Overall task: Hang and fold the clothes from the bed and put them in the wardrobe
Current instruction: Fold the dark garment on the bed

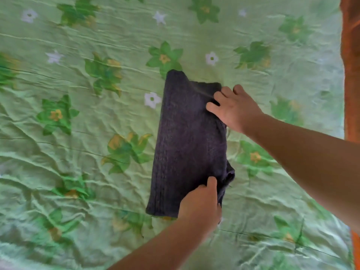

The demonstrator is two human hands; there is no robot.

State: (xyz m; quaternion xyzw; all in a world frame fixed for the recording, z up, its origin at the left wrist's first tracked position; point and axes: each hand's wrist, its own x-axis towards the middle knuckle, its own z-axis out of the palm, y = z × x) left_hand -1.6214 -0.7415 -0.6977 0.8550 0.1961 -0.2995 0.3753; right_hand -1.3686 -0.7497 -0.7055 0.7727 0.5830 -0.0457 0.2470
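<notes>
A green bed sheet printed with green, yellow and white flowers fills nearly the whole view, wrinkled all over. On it, a little right of the middle, lies a dark knitted sweater, folded into a long narrow strip that runs from the far side toward the person, its left edge straight and its right edge bunched in places.

Both bare arms reach to the sweater's right edge. The right hand sits at the far right corner: its fingers are bent over the edge and down onto the knit, a drawn crease runs from the far end to them, and the thumb is hidden. The left hand holds the near right corner, thumb pressed on top of the fabric and the other fingers tucked out of sight under the edge, pinching it. The sweater's middle stretch lies between the two hands.

An orange strip borders the sheet at the right.
</notes>
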